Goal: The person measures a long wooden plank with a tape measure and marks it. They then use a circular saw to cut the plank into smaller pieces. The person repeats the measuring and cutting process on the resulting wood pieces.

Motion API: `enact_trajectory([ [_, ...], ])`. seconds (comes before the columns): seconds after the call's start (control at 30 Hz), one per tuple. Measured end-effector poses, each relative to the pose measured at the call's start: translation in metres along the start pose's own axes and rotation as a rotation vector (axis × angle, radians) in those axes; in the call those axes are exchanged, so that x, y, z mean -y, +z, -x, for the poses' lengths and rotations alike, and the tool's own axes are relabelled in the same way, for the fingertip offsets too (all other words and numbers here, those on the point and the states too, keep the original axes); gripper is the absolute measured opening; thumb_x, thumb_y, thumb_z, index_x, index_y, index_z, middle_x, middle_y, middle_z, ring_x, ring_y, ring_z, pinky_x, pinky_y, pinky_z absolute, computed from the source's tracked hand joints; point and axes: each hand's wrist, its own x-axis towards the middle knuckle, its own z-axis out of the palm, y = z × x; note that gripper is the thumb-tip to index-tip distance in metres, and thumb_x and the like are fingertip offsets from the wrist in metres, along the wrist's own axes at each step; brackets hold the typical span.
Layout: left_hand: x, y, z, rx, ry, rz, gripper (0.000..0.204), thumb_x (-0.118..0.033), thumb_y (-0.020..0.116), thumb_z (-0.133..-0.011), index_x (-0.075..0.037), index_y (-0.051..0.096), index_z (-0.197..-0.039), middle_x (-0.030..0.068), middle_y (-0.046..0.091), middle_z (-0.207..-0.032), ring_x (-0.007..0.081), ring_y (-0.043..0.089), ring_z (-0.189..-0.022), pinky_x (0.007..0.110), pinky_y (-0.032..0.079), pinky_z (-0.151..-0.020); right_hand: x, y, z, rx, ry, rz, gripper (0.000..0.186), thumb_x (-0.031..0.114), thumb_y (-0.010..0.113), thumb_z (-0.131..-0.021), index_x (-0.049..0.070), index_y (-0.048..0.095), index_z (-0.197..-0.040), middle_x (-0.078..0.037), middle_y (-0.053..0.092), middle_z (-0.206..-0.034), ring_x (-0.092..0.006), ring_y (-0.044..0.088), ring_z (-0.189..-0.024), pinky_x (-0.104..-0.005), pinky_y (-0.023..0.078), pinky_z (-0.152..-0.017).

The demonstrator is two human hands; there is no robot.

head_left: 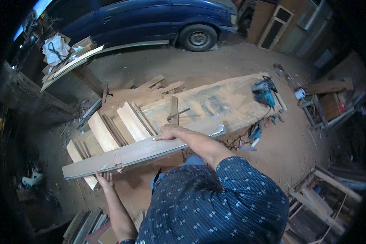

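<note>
A long grey-brown plank [144, 151] lies slanting over several short pale boards [107, 131] at the near side of the sawdust-covered worktop. My right hand [168, 132] grips it right of its middle, thumb on the top face. My left hand [105, 179] holds the near edge toward the left end from below, its fingertips partly hidden. Just beyond the plank, a thin dark bar [179, 115] with a bent end lies near a short wooden piece [174, 105]. A teal power tool [265, 94] rests at the worktop's far right end.
A blue car [150, 20] stands behind the worktop [227, 99]. Stacked boards and paper [60, 57] occupy a ledge at the back left. A wooden frame with scraps [327, 107] stands on the right, and more timber [321, 195] lies at the lower right. Offcuts [158, 83] lie beyond the boards.
</note>
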Motion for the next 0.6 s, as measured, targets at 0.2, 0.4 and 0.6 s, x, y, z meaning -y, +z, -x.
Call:
enact_trajectory([
  [0.2,0.103,0.062,0.132,0.055,-0.137,-0.051,0.091,-0.069,0.048,-0.098,-0.002,0.03,-0.157,0.0219,0.045,-0.152,0.0344,0.052,-0.135,0.044,0.052,-0.101,-0.046,-0.001,-0.032,0.116,-0.019,-0.119,0.101,0.082,0.044,-0.09,-0.012,0.07,-0.114,-0.035,0.066,-0.119,-0.0453,0.065,-0.115,-0.0485,0.05,-0.1],
  [0.4,0.182,0.212,0.199,0.254,-0.353,0.055,0.097,-0.068,0.048,-0.099,-0.003,0.015,-0.162,0.0248,0.033,-0.16,0.0398,0.039,-0.145,0.051,0.043,-0.112,-0.127,0.051,-0.106,0.157,0.148,-0.35,0.076,0.063,0.051,-0.094,-0.006,0.069,-0.12,-0.025,0.071,-0.117,-0.0365,0.068,-0.107,-0.0488,0.052,-0.094],
  [0.6,0.218,0.227,0.188,0.288,-0.338,0.021,0.085,-0.065,0.04,-0.104,-0.003,0.026,-0.159,0.0209,0.036,-0.158,0.0378,0.041,-0.141,0.048,0.042,-0.11,-0.185,0.029,-0.09,0.524,0.226,-0.062,0.047,0.04,0.068,-0.088,0.0,0.072,-0.112,-0.017,0.075,-0.106,-0.0295,0.069,-0.086,-0.0445,0.055,-0.077],
])
